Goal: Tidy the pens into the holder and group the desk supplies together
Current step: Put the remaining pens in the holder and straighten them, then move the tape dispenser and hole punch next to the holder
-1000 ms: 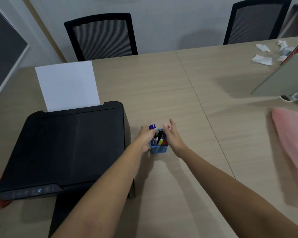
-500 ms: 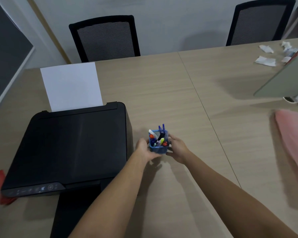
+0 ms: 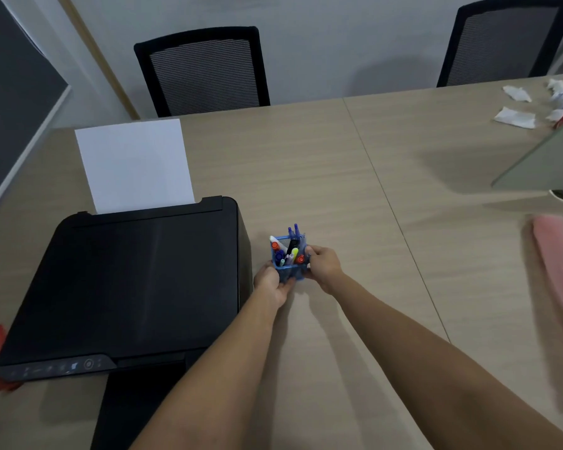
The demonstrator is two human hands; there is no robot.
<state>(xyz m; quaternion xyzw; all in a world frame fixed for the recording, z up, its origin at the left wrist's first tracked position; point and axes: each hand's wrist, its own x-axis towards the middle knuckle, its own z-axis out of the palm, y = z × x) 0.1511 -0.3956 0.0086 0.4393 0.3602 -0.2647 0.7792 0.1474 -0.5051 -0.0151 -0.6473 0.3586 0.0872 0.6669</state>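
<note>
Head view: the left hand and right hand both grip the blue holder, full of pens, on the table beside the printer.

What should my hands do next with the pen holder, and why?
Probably set the holder down beside the printer and let go. The pens already stand in it, the left hand and right hand grip its two sides, and the desk near the printer is bare, so that looks a fair spot to group supplies.
</note>
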